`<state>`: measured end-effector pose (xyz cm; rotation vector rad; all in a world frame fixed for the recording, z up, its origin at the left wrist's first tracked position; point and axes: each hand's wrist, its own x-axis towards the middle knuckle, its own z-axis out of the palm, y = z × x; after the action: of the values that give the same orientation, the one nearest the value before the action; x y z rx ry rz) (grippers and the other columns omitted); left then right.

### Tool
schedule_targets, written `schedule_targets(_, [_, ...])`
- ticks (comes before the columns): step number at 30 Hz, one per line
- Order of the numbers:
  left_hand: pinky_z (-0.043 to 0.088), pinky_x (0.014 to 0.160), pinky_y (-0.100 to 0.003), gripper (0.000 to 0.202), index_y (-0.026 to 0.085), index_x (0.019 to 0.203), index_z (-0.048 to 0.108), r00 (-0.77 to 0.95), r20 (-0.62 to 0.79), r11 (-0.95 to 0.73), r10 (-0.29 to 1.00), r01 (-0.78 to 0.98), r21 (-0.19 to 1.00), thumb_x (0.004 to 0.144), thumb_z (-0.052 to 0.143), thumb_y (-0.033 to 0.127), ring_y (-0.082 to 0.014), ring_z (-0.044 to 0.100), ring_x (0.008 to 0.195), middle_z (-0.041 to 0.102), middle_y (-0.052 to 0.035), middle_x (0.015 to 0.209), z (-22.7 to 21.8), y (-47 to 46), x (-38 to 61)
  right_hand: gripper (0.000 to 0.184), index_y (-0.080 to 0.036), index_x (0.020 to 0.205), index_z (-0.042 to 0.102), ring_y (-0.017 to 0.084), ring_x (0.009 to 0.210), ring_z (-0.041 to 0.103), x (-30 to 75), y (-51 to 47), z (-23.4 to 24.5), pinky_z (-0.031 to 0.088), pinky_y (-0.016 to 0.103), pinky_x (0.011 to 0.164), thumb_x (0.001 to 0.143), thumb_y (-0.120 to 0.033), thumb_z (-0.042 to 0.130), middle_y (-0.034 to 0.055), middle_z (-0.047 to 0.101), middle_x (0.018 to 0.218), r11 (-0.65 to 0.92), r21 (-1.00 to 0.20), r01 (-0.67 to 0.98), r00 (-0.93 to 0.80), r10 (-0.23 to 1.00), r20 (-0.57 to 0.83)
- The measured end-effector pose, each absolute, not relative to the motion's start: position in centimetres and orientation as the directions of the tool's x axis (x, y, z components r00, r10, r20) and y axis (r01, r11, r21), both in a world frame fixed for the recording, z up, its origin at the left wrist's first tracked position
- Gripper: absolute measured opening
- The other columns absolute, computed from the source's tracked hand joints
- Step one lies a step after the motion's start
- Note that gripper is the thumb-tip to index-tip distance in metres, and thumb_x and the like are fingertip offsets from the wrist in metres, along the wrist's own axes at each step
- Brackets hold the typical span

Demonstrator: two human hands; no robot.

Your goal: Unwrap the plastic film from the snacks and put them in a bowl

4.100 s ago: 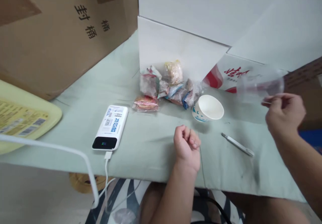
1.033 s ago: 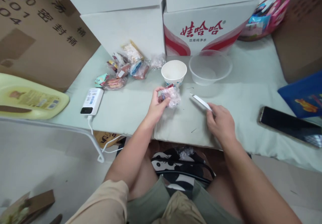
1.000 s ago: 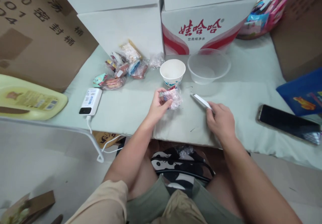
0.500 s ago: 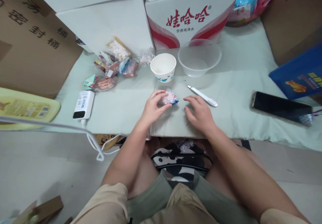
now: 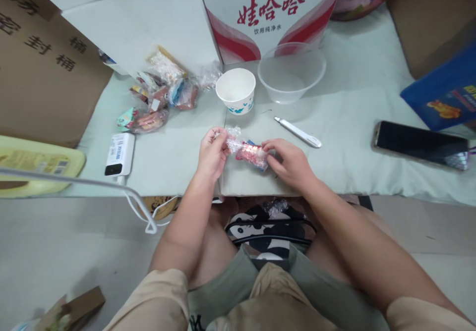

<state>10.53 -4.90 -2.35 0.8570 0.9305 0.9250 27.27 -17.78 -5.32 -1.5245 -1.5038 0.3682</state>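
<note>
Between my hands lies a small red and blue packet, with crinkled clear plastic wrap stretching off its left end. My left hand is closed, pinching that wrap between thumb and fingers. At the packet's right end, the fingers and thumb of my right hand grip its edge. Beyond it stands a white paper cup with a blue pattern near the base. To the cup's right is a clear plastic bowl. A white pen-shaped cutter lies on the cloth behind my right hand.
Several wrapped snacks are heaped at the back left, near a white power bank. On the right lie a black phone and a blue box. Cartons line the back. A bent white rod crosses the left foreground.
My left hand has pulled the clear wrap out to the left, stretching it from the packet. My right hand has moved left and taken hold of the packet's right end. The view has shifted slightly.
</note>
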Motion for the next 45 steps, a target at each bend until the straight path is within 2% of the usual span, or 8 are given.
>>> schedule_targets(9, [0.051, 0.058, -0.017, 0.021, 0.022, 0.081, 0.053, 0.109, -0.269, 0.289, 0.957, -0.44, 0.85, 0.077, 0.074, 0.021, -0.0094, 0.068, 0.066, 0.069, 0.0043, 0.074, -2.8, -3.2, 9.8, 0.018, -0.025, 0.081, 0.056, 0.021, 0.088, 0.069, 25.8, -19.4, -3.3, 0.05, 0.036, 0.079, 0.086, -0.008, 0.056, 0.0034, 0.074, 0.092, 0.348, -0.513, 0.784, 0.187, 0.656, 0.731])
schedule_targets(17, [0.056, 0.082, -0.028, 0.029, 0.024, 0.085, 0.051, 0.015, -0.178, 0.169, 0.984, -0.391, 0.905, 0.076, 0.078, 0.027, -0.0162, 0.072, 0.088, 0.071, 0.0001, 0.087, -4.2, 0.4, 8.6, 0.029, -0.023, 0.098, 0.06, 0.017, 0.069, 0.067, 25.8, -21.1, -3.1, 0.045, 0.035, 0.076, 0.076, -0.009, 0.05, -0.0012, 0.074, 0.078, 0.481, -0.557, 0.677, -0.119, 0.819, 0.561])
schedule_targets(22, [0.049, 0.092, -0.032, 0.045, 0.027, 0.107, 0.054, 0.001, 0.077, -0.077, 0.997, 0.012, 0.997, 0.073, 0.083, 0.04, -0.0197, 0.063, 0.113, 0.065, -0.0051, 0.122, -3.5, -0.7, 8.4, 0.024, -0.024, 0.107, 0.066, 0.014, 0.055, 0.061, 24.7, -21.4, -3.5, 0.043, 0.029, 0.062, 0.09, -0.023, 0.049, -0.0039, 0.071, 0.065, 0.318, -0.665, 0.676, -0.133, 0.94, 0.314])
schedule_targets(25, [0.045, 0.081, -0.029, 0.035, 0.022, 0.083, 0.055, -0.01, 0.15, -0.134, 0.989, 0.382, 0.914, 0.078, 0.077, 0.048, -0.017, 0.059, 0.089, 0.063, -0.0021, 0.089, -2.6, -3.1, 7.4, 0.021, -0.023, 0.101, 0.068, 0.017, 0.066, 0.066, 24.3, -20.4, -3.8, 0.047, 0.029, 0.064, 0.09, -0.024, 0.051, 0.0019, 0.073, 0.077, 0.08, -0.702, 0.707, 0.16, 0.95, 0.269])
schedule_targets(30, [0.034, 0.061, -0.03, 0.045, 0.019, 0.054, 0.051, 0.409, -0.184, -0.13, 0.894, 0.628, 0.767, 0.081, 0.068, 0.05, -0.0132, 0.045, 0.058, 0.047, 0.0024, 0.053, -2.0, -6.4, 5.9, 0.03, -0.02, 0.112, 0.067, 0.031, 0.105, 0.067, 23.4, -17.8, -4.5, 0.053, 0.047, 0.092, 0.085, -0.032, 0.059, 0.0141, 0.072, 0.112, -0.012, -0.749, 0.662, 0.26, 0.941, 0.215])
schedule_targets(36, [0.053, 0.082, -0.031, 0.028, 0.018, 0.073, 0.067, 0.499, -0.171, 0.182, 0.849, 0.027, 0.983, 0.071, 0.079, 0.043, -0.0185, 0.069, 0.083, 0.073, -0.0027, 0.081, -1.0, -7.2, 6.5, 0.064, -0.026, 0.136, 0.052, 0.032, 0.121, 0.064, 21.7, -17.3, -3.6, 0.053, 0.053, 0.101, 0.078, -0.045, 0.071, 0.0128, 0.064, 0.137, -0.147, -0.989, -0.015, 0.25, 0.957, -0.146])
schedule_targets(39, [0.058, 0.091, -0.039, 0.029, 0.019, 0.07, 0.065, 0.574, -0.179, 0.35, 0.799, -0.201, 0.915, 0.069, 0.083, 0.042, -0.0241, 0.074, 0.097, 0.078, -0.0051, 0.09, 0.2, -7.9, 7.0, 0.061, -0.031, 0.129, 0.055, 0.026, 0.111, 0.069, 21.3, -17.3, -2.7, 0.06, 0.045, 0.089, 0.077, -0.056, 0.072, 0.0062, 0.069, 0.128, -0.186, -0.827, -0.53, 0.169, 0.933, -0.318])
schedule_targets(45, [0.061, 0.066, -0.031, 0.023, 0.02, 0.063, 0.058, 0.447, -0.23, 0.377, 0.864, -0.272, 0.885, 0.073, 0.075, 0.032, -0.0229, 0.075, 0.083, 0.072, -0.0038, 0.074, 1.4, -7.0, 6.8, 0.045, -0.027, 0.101, 0.062, 0.022, 0.092, 0.071, 22.6, -16.7, -3.2, 0.061, 0.034, 0.072, 0.066, -0.048, 0.081, 0.0014, 0.073, 0.095, -0.112, -0.717, -0.688, 0.209, 0.916, -0.344])
